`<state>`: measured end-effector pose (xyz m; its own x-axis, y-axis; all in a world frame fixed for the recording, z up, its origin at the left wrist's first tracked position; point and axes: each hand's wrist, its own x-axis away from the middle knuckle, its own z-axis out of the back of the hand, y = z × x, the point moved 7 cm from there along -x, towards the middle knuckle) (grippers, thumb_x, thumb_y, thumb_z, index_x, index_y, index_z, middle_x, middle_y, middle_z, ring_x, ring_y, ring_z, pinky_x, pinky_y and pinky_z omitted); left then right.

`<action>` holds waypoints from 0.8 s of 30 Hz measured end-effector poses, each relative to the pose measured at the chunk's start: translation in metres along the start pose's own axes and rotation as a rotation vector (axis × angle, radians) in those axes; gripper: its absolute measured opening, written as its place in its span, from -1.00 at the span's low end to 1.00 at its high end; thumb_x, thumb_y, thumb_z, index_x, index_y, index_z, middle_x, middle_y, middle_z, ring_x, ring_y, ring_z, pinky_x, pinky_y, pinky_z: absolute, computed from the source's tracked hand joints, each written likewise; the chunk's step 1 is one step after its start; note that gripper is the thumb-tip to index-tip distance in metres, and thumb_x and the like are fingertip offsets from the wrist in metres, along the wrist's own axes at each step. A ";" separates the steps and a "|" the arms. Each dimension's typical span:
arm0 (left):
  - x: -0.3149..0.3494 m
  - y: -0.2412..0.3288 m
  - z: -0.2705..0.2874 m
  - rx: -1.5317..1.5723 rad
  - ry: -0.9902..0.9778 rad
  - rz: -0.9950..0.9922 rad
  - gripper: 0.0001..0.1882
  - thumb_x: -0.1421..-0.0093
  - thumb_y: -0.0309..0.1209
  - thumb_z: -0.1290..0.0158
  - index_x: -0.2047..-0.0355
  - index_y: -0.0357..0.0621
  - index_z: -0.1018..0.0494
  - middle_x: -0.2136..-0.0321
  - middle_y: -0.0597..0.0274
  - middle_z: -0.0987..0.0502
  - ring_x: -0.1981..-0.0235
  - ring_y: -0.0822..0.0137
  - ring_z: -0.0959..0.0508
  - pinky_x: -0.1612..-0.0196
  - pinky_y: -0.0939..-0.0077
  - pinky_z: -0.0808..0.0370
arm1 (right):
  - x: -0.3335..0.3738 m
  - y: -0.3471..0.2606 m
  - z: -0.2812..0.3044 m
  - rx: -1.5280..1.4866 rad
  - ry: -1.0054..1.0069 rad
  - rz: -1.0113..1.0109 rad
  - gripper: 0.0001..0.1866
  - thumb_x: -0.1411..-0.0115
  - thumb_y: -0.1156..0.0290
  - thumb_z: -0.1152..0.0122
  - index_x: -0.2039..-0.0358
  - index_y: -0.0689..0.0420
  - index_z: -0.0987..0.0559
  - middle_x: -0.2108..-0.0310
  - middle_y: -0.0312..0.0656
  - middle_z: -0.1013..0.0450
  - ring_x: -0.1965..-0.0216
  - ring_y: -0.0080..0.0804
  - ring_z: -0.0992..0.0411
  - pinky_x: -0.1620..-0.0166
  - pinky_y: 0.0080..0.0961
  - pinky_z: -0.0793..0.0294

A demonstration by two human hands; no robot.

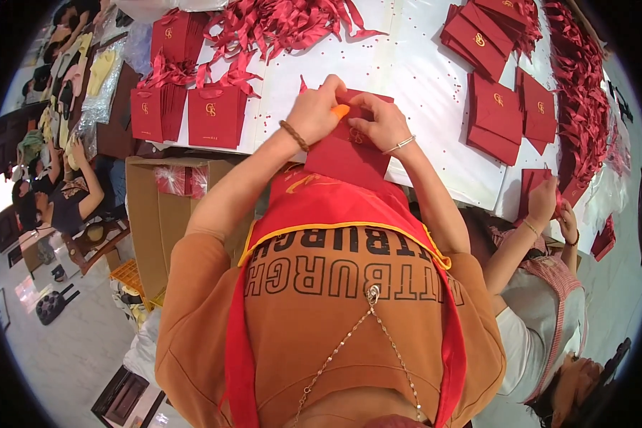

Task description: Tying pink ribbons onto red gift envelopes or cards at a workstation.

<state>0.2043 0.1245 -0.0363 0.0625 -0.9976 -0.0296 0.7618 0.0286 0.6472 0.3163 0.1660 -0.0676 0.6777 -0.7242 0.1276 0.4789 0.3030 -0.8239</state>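
Note:
At the near edge of the white table, a dark red paper gift bag (346, 162) with a small gold emblem leans toward my red apron. My left hand (315, 113) is closed at the bag's top edge, its fingers bent together. Something small and orange (341, 111) shows at its thumb; I cannot make out whether it is worn or held. My right hand (384, 125) pinches the bag's upper part from the other side, fingers curled over it. A bit of red ribbon (303, 85) sticks up beside my left hand. The fingertips partly hide the bag's top.
Red bags (217, 118) stand in rows at left, below a heap of red ribbons (285, 28). More bags (493, 107) lie in stacks at right. A co-worker's hands (546, 200) handle a red bag there. A cardboard box (146, 214) stands by my left arm.

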 end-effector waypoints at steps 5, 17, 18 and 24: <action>-0.018 -0.005 0.017 -0.261 -0.060 -0.058 -0.73 -0.04 -0.13 -0.01 0.49 -0.07 -0.45 0.42 0.27 -0.43 0.32 0.14 -0.38 0.31 0.29 -0.30 | 0.012 -0.023 0.004 0.385 0.074 0.141 -0.71 0.07 0.30 -0.22 0.30 0.05 -0.45 0.45 -0.25 -0.47 0.37 -0.27 -0.41 0.27 -0.39 -0.30; -0.053 -0.023 -0.028 0.227 -0.890 0.139 -0.82 0.00 -0.42 0.06 0.57 -0.28 -0.48 0.51 0.27 -0.47 0.43 0.49 -0.39 0.38 0.63 -0.31 | 0.019 -0.046 0.005 0.296 0.201 0.327 -0.83 0.07 0.34 -0.22 0.40 -0.02 -0.51 0.59 -0.32 -0.40 0.47 -0.41 -0.34 0.22 -0.43 -0.15; -0.063 -0.024 -0.024 0.269 -0.754 0.152 -0.79 -0.04 -0.37 0.06 0.53 -0.26 -0.50 0.60 0.26 -0.47 0.48 0.45 -0.42 0.40 0.59 -0.34 | 0.019 -0.052 0.004 0.261 0.180 0.352 -0.84 0.07 0.33 -0.22 0.40 -0.02 -0.51 0.58 -0.33 -0.41 0.47 -0.42 -0.34 0.22 -0.44 -0.15; -0.076 -0.097 0.004 -0.033 -0.179 0.180 -0.65 -0.11 -0.15 0.08 0.37 -0.20 -0.47 0.47 0.09 -0.51 0.44 0.22 -0.49 0.34 0.40 -0.39 | 0.006 -0.007 -0.001 0.288 0.061 0.044 -0.78 -0.02 0.22 -0.12 0.30 -0.05 -0.50 0.51 -0.26 -0.48 0.40 -0.35 -0.43 0.25 -0.38 -0.15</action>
<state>0.1233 0.1974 -0.0935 0.0863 -0.9714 0.2210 0.7693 0.2059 0.6048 0.3161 0.1592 -0.0612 0.6703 -0.7401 0.0546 0.5946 0.4916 -0.6363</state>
